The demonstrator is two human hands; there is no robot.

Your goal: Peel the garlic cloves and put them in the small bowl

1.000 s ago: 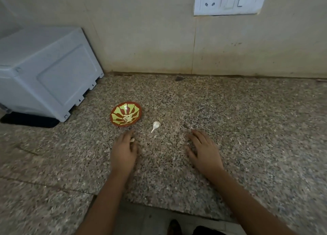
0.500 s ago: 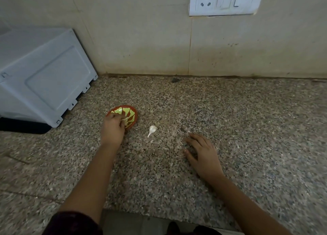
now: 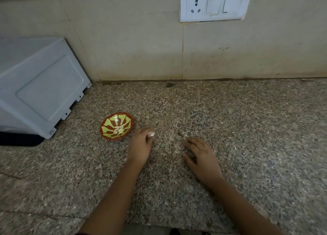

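A small red bowl [image 3: 108, 135] with a yellow-green pattern stands on the speckled granite counter [image 3: 230, 128], with pale peeled cloves [image 3: 118, 129] lying in its middle. Just right of the bowl, my left hand [image 3: 141, 146] has its fingertips closed on a white garlic clove [image 3: 151, 133] that touches the counter. My right hand [image 3: 201, 155] rests flat on the counter further right, fingers spread, with nothing in it.
A grey-white plastic appliance [image 3: 39, 89] stands at the left against the beige tiled wall. A white socket and switch plate [image 3: 213, 5] is mounted on the wall above. The counter's front edge runs along the bottom.
My left hand has left the bowl and moved right onto the loose white clove, closing its fingers on it. The right hand stays flat where it was.
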